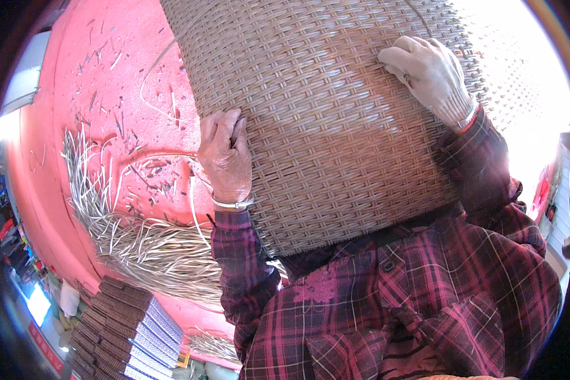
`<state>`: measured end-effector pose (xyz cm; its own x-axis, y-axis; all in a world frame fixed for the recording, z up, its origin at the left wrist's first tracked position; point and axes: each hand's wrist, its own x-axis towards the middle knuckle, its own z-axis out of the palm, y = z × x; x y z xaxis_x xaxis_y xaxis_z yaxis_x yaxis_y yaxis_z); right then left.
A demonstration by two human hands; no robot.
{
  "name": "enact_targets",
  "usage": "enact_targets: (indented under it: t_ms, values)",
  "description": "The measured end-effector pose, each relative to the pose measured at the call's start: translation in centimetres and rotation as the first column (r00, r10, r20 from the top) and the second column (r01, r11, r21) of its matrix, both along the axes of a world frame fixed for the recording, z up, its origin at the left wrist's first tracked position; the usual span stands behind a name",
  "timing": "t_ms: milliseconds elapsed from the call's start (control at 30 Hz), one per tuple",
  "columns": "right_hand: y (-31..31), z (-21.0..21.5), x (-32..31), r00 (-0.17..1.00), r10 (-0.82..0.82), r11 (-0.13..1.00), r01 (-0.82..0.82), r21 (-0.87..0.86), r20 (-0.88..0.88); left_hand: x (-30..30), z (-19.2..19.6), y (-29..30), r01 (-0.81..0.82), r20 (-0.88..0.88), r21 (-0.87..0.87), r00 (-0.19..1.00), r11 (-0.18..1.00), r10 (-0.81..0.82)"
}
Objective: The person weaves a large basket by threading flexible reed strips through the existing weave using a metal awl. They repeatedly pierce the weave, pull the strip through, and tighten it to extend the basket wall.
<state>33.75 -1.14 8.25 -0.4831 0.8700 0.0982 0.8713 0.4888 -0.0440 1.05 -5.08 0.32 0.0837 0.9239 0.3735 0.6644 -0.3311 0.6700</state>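
Observation:
A large brown woven wicker panel [335, 164] slopes up in front of my body. My bare left hand [225, 149] is closed at its left edge, fingers bent against the weave, a pale bracelet at the wrist. High on the panel's right side lies my right hand [427, 79] in a whitish knit glove. Its fingers are curled down on the weave, and their tips are partly hidden. A thin loose strand [418, 18] runs from the top of the picture down to this hand. Another thin strand [144, 82] loops out past the panel's left edge.
Left of the panel, a bundle of pale, long strands [152, 253] lies on the pink floor [120, 76], with dark cut scraps [152, 174] scattered about. Stacked brown woven pieces [117, 329] stand at the lower left. Strong glare washes out the right side.

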Motion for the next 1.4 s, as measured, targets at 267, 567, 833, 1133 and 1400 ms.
enact_targets:
  t_ms: [267,567,833,1133,1400]
  values:
    - [0.4,-0.1,1.0,0.971,-0.014,0.985,-0.027,-0.169,-0.237,-0.3,0.1,0.6,0.086,0.010,-0.019,0.996,0.996,-0.085]
    - [1.4,-1.1,0.9,0.957,-0.070,0.953,-0.020,-0.303,-0.281,-1.2,0.1,0.4,0.031,0.009,-0.049,0.999,0.998,-0.031]
    - [0.9,-1.5,0.5,0.952,-0.061,0.975,-0.007,-0.223,-0.299,-1.8,0.3,0.6,0.059,-0.007,-0.077,0.998,0.995,-0.059]
    - [0.9,-2.0,0.8,0.962,-0.064,0.978,0.008,-0.207,-0.265,-2.0,1.5,2.1,0.222,-0.210,-0.138,0.946,0.965,-0.247]
    - [0.5,-2.0,0.4,0.968,-0.051,0.988,0.012,-0.153,-0.248,-0.9,2.3,3.2,0.394,-0.680,-0.154,0.624,0.906,-0.386]
